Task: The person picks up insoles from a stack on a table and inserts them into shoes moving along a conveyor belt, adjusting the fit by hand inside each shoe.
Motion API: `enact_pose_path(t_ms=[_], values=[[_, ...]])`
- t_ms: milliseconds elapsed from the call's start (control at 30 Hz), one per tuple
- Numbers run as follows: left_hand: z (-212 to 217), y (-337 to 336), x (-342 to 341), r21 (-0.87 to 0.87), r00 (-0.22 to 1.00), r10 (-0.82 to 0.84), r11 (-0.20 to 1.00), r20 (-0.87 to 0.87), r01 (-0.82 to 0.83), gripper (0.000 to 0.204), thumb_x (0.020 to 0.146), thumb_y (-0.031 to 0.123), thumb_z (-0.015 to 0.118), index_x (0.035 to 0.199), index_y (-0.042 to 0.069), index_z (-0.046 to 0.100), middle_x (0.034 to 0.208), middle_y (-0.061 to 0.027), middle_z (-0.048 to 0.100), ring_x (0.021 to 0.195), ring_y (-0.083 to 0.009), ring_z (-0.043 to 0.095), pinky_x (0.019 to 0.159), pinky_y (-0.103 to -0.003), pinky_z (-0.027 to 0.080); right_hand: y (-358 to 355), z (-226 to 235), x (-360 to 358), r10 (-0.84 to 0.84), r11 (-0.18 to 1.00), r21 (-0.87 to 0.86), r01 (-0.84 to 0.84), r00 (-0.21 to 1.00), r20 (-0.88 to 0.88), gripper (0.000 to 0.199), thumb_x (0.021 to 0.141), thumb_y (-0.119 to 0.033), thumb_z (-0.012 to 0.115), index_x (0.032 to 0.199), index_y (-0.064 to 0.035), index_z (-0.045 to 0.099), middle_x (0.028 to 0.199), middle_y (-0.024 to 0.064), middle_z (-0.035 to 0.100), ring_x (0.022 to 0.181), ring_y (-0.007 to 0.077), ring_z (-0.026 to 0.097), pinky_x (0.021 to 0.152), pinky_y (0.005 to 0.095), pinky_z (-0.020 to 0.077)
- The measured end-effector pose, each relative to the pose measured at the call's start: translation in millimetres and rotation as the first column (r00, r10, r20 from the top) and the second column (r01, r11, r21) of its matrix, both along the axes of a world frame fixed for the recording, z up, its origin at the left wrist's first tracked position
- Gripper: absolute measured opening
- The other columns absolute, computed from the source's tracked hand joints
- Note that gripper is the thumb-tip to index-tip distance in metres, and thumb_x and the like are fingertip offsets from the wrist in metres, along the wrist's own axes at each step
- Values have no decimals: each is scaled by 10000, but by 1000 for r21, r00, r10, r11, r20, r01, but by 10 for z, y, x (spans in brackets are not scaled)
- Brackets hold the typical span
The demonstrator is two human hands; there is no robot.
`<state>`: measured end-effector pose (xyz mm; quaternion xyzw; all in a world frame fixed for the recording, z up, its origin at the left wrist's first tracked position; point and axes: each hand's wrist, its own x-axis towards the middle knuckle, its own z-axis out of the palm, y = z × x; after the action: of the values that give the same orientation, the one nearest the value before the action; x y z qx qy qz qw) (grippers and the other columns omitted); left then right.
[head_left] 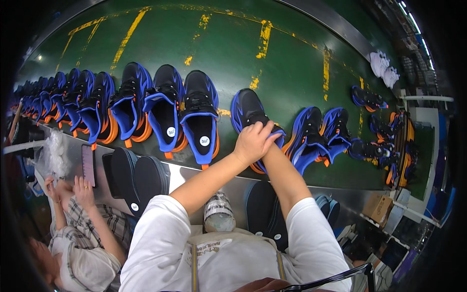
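A black and blue sneaker (249,104) with an orange sole edge sits on the green worktop in front of me, toe pointing away. My left hand (254,141) grips it near the collar and laces, fingers bent and pressed together. My right hand (269,147) reaches to the shoe's opening beside it; its fingers are hidden behind my left hand and the collar. Another sneaker (200,100) stands left of my hands, a round white sticker on its insole. Just right of them is a further sneaker (305,134) of the same kind.
A long row of matching sneakers (97,104) runs left along the green worktop (228,46). Black insoles (141,177) lie along the near metal edge, beside a roll of tape (219,211). A co-worker (82,243) sits at left near a phone (88,165). More shoes crowd the right end.
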<state>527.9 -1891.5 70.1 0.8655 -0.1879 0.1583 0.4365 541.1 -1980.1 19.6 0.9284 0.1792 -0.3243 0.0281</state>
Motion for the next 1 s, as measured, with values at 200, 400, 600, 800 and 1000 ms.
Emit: enact_pose_path(t_ms=[200,400,600,800,1000], values=[[59,13,90,170,999,33,985,6,-33,323,739,310,575,937,56,542,688,-87,469,626,-250,502,549,-334,396,-103,71,100,121,992,-8,-123,984,-132,431,661,-131,568,1076,-33,510,1164,178,416,1065,316,413,874,384,351],[-78,205,328,-25,887,241,962,-395,-273,352,776,293,547,978,23,444,895,-152,479,760,-312,522,645,-378,435,-84,1057,-108,231,969,47,-242,827,-513,570,769,-444,292,919,17,592,851,170,603,957,229,530,1014,400,114],[104,222,410,432,978,-208,883,7,185,359,652,173,639,925,52,440,915,-112,454,708,-239,522,599,-328,448,-331,741,-688,8,897,412,-162,937,350,391,759,-316,472,899,37,568,931,162,566,977,264,495,994,420,172],[252,337,193,347,933,-324,867,-156,359,388,633,181,667,893,14,433,957,-146,460,761,-271,533,630,-338,451,-466,659,-1583,-570,648,739,184,761,310,323,669,-67,622,986,-43,567,1076,204,462,980,369,453,839,414,377],[327,512,69,428,961,-277,866,-18,258,315,657,187,652,872,18,495,976,-156,503,720,-254,554,589,-336,449,-257,570,-1674,-604,545,830,117,742,292,335,687,-49,613,1012,-5,546,1133,286,420,970,399,483,825,394,409]])
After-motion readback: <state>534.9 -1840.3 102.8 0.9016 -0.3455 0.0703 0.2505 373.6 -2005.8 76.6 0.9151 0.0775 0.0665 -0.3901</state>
